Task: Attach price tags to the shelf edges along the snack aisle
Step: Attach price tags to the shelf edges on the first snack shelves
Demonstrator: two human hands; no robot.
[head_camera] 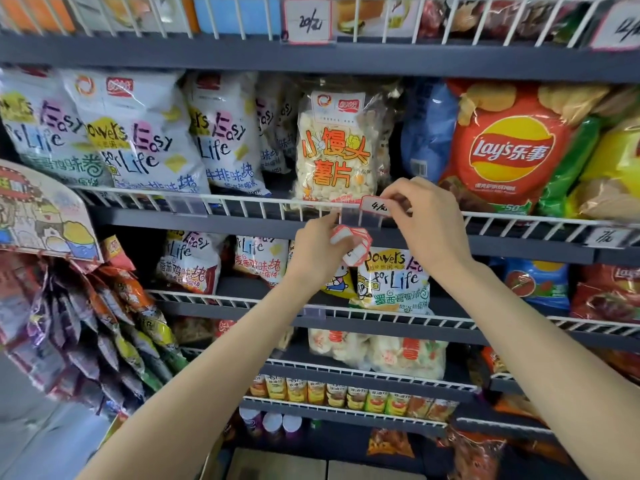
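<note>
My right hand (424, 221) pinches a red-bordered white price tag (374, 204) marked "4" at the top of a clear plastic tag holder (360, 219) on the white wire shelf edge (242, 201). The tag sits just below a clear bag of small white puffs (334, 147). My left hand (320, 249) is just under the holder, its fingers curled round a small stack of spare red-bordered tags (353, 242) while its fingertips touch the holder's left side.
Filled tags hang on the shelf above (306, 19) and on the same rail at right (606, 236). An empty clear holder (188, 204) sits on the rail to the left, another lower down (313, 311). Snack bags fill every shelf; hanging packets (104, 327) crowd the left.
</note>
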